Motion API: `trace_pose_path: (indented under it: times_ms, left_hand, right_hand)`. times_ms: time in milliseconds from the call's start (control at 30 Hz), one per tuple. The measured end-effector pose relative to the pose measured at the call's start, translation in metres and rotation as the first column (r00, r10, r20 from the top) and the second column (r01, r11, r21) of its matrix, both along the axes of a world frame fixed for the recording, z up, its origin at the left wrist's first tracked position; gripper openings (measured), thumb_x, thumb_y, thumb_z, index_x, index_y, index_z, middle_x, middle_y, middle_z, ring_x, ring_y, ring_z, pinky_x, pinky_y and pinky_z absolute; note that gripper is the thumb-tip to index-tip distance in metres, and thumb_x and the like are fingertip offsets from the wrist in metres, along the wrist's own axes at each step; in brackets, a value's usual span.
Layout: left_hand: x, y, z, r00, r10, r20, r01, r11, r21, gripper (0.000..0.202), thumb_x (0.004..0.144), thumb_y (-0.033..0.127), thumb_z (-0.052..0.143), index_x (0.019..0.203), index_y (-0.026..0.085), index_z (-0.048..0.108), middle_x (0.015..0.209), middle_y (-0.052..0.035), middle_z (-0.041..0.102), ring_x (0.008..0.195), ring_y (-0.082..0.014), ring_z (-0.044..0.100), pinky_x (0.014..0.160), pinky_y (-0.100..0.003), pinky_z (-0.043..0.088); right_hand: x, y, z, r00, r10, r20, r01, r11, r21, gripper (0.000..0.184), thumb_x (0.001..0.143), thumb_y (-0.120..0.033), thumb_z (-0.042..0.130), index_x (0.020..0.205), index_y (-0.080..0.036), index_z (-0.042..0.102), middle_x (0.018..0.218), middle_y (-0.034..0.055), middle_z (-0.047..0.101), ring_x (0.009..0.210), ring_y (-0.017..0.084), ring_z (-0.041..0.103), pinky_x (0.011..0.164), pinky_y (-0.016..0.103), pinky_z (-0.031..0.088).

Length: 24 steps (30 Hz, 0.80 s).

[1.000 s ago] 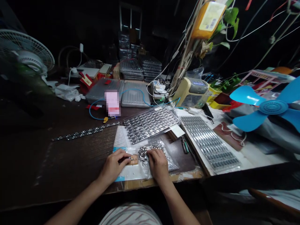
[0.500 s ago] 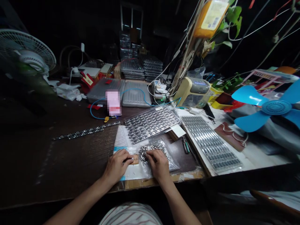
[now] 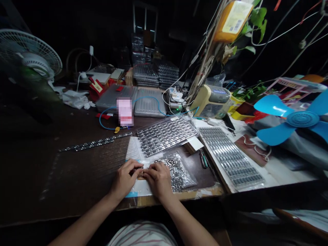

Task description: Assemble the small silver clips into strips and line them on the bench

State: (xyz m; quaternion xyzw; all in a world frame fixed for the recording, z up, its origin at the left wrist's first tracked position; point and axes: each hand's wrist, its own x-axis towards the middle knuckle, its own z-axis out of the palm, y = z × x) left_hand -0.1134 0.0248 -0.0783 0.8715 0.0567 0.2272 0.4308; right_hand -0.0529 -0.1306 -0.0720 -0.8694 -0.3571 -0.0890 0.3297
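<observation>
My left hand point(image 3: 126, 178) and my right hand point(image 3: 158, 179) meet at the near edge of the desk, fingertips curled together over a small tan block point(image 3: 141, 176) on a white sheet point(image 3: 139, 187). Both hands pinch at something tiny there that I cannot make out. Just right of my right hand lies a clear bag of small shiny metal parts point(image 3: 178, 174). Beyond the hands sits a tilted clear tray of rows of metal parts point(image 3: 166, 134).
A second long tray point(image 3: 229, 155) lies to the right, with small pliers point(image 3: 203, 159) beside it. A strip of metal parts point(image 3: 94, 144) lies left on the dark desk point(image 3: 64, 171). A blue fan point(image 3: 299, 119), white fan point(image 3: 30, 61), cables and stacked trays point(image 3: 156, 73) crowd the back.
My right hand has left the pile of metal parts and moved left to meet my left hand over the tan block. The left hand has barely shifted.
</observation>
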Motion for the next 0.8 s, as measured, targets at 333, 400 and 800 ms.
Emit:
trace_pose_path:
  times_ms: [333, 400, 800]
  left_hand:
    - [0.001, 0.001, -0.003, 1.0, -0.004, -0.003, 0.004, 1.0, 0.006, 0.011, 0.084, 0.023, 0.059, 0.088, 0.021, 0.069, 0.086, -0.0024, 0.066, 0.083, -0.0165, 0.063, 0.075, -0.026, 0.049]
    - [0.0, 0.001, -0.002, 1.0, -0.004, -0.006, 0.004, 1.0, 0.007, 0.012, 0.084, 0.022, 0.058, 0.088, 0.021, 0.069, 0.085, -0.0024, 0.066, 0.083, -0.0163, 0.063, 0.075, -0.026, 0.048]
    - [-0.001, 0.0, -0.004, 0.999, -0.031, -0.043, 0.031, 1.0, 0.004, 0.013, 0.084, 0.024, 0.057, 0.089, 0.022, 0.07, 0.088, -0.0027, 0.066, 0.084, -0.0171, 0.063, 0.076, -0.028, 0.048]
  right_hand:
    - [-0.003, 0.005, -0.002, 1.0, -0.008, 0.006, 0.009, 0.997, -0.075, 0.006, 0.079, -0.031, 0.072, 0.085, -0.031, 0.072, 0.083, -0.0014, 0.065, 0.079, 0.016, 0.053, 0.07, 0.03, 0.032]
    - [-0.002, 0.002, -0.001, 1.0, -0.007, 0.022, 0.009, 0.994, -0.108, 0.011, 0.079, -0.032, 0.072, 0.09, -0.031, 0.071, 0.086, -0.0005, 0.065, 0.082, 0.017, 0.053, 0.071, 0.03, 0.034]
    - [0.016, -0.059, -0.006, 0.959, -0.193, 0.206, 0.263, 0.877, -0.402, 0.061, 0.072, -0.044, 0.075, 0.124, -0.017, 0.056, 0.125, 0.0149, 0.056, 0.105, 0.033, 0.053, 0.083, 0.043, 0.046]
